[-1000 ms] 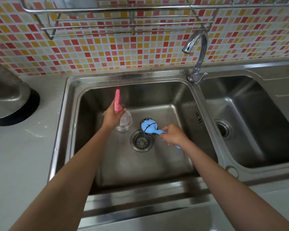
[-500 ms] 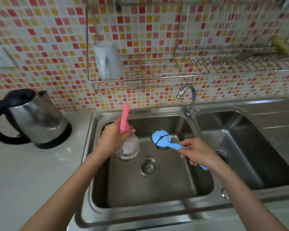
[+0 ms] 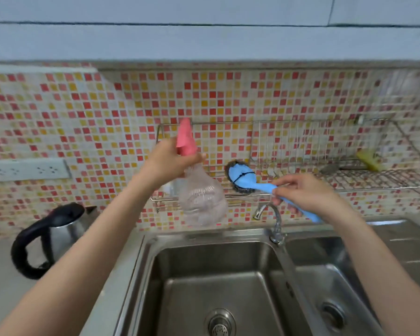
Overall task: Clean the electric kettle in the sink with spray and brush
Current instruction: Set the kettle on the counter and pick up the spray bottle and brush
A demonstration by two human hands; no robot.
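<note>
My left hand [image 3: 164, 163] grips the neck of a clear spray bottle [image 3: 201, 197] with a pink trigger head, held high in front of the tiled wall. My right hand [image 3: 303, 194] holds the blue handle of a brush [image 3: 243, 178], whose dark bristled head points left toward the bottle. Both are raised above the left basin of the steel sink [image 3: 204, 282]. The electric kettle [image 3: 51, 236], steel with a black handle, stands on the counter left of the sink, partly behind my left forearm.
A curved tap [image 3: 274, 221] rises between the two basins. A wire rack [image 3: 349, 175] on the mosaic wall carries a yellow sponge [image 3: 369, 160]. A socket strip [image 3: 27, 169] is fixed to the wall at left. The right basin [image 3: 337, 287] has its own drain.
Both hands have lifted the spray bottle and brush out of the basin to rack height. The view has tilted upward, so the wall and kettle now show.
</note>
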